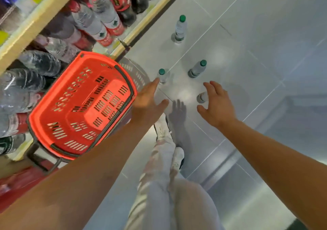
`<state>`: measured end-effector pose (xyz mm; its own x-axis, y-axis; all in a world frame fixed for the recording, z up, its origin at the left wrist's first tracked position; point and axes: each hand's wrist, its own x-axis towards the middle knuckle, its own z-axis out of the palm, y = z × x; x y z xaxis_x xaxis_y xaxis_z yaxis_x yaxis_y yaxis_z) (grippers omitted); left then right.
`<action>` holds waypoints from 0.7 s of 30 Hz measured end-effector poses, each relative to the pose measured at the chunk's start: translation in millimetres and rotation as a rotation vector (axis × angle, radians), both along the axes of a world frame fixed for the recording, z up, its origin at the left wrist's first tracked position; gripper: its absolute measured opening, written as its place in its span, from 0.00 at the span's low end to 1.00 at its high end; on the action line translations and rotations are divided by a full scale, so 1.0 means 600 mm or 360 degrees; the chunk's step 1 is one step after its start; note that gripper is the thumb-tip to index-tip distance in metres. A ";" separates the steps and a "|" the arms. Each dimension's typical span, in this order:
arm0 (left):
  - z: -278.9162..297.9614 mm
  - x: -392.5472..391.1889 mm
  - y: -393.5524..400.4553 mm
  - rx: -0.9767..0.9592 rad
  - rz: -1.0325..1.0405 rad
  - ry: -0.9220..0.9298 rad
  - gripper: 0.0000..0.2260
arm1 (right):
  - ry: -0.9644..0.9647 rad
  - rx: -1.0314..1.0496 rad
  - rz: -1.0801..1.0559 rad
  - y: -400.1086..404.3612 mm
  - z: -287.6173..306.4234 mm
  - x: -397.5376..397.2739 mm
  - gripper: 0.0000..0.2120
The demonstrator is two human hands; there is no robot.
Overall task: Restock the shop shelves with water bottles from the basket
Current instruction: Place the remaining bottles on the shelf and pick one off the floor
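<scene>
Spread hands point(184, 102) over green-capped clear bottles point(197, 69).

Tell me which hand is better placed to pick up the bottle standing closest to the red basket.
The left hand. Its fingertips nearly touch that green-capped bottle, while the right hand hovers open over another bottle.

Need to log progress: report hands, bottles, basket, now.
Left hand open, right hand open, both reaching down. Four bottles upright on floor, nearest by right hand. Red basket empty. Nothing blocking.
</scene>
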<state>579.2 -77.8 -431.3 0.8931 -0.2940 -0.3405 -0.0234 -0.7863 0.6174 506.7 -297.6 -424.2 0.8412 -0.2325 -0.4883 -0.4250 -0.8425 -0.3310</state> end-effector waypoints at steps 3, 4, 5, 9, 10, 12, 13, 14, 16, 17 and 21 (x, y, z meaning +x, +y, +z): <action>-0.067 0.043 -0.029 -0.0009 -0.0007 0.0043 0.32 | 0.0011 0.0022 -0.0064 -0.033 -0.050 0.048 0.36; -0.086 0.059 -0.039 -0.0013 -0.0015 0.0087 0.32 | 0.0014 0.0027 -0.0068 -0.044 -0.068 0.064 0.36; -0.106 0.075 -0.046 -0.0022 -0.0046 0.0112 0.31 | 0.0021 0.0029 -0.0074 -0.056 -0.085 0.080 0.36; -0.179 0.116 -0.070 0.0027 -0.0132 0.0146 0.31 | 0.0074 0.0034 -0.0057 -0.100 -0.156 0.131 0.36; -0.198 0.124 -0.076 0.0049 -0.0108 0.0168 0.31 | 0.0070 0.0036 -0.0051 -0.111 -0.176 0.144 0.36; -0.236 0.139 -0.095 0.0047 -0.0021 0.0217 0.31 | 0.0069 0.0061 -0.0063 -0.133 -0.222 0.166 0.36; -0.258 0.146 -0.102 0.0051 0.0009 0.0223 0.31 | 0.0065 0.0085 -0.0079 -0.142 -0.246 0.178 0.36; -0.279 0.153 -0.110 0.0076 0.0026 0.0223 0.31 | 0.0049 0.0109 -0.0103 -0.151 -0.270 0.190 0.35; -0.328 0.163 -0.124 0.0131 0.0047 0.0206 0.31 | -0.0008 0.0147 -0.0171 -0.170 -0.317 0.210 0.34; -0.353 0.166 -0.129 0.0150 0.0078 0.0202 0.32 | -0.0019 0.0168 -0.0199 -0.178 -0.341 0.216 0.34; -0.444 0.176 -0.140 0.0150 0.0314 0.0182 0.33 | -0.0055 0.0260 -0.0210 -0.199 -0.421 0.241 0.35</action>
